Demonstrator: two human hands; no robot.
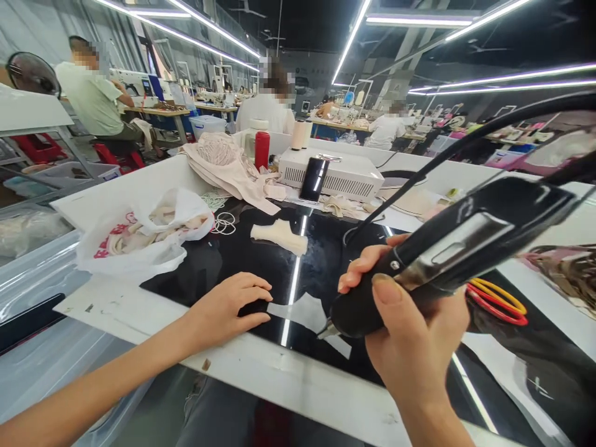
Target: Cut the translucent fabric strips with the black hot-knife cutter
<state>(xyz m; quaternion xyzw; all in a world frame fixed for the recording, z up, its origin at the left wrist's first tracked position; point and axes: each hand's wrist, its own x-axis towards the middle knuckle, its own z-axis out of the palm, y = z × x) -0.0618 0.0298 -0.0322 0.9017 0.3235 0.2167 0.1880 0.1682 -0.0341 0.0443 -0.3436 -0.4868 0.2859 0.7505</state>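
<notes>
My right hand (pixel 414 335) is wrapped around a thick black corded hand tool (pixel 447 248) with a slim pointed metal tip. That tip is at the right part of a thin white cut piece (pixel 305 312) lying on the glossy black board (pixel 223 267); whether it touches cannot be told. My left hand (pixel 237 304) rests low on the board, fingers stretched out and apart, fingertips and thumb at the piece's left end. Beyond both hands lies a cream shaped piece (pixel 279 236). The tool's lower body and part of the white piece are covered by my fingers and the tool itself.
A white plastic bag (pixel 144 233) of fabric sits left, beside pale rings (pixel 224 223). Behind are beige garments (pixel 228 164), a red bottle (pixel 262 149), a phone (pixel 314 178) and a white vented box (pixel 347 174). Yellow and red loops (pixel 498 301) lie right; a cable (pixel 447 146) arches overhead.
</notes>
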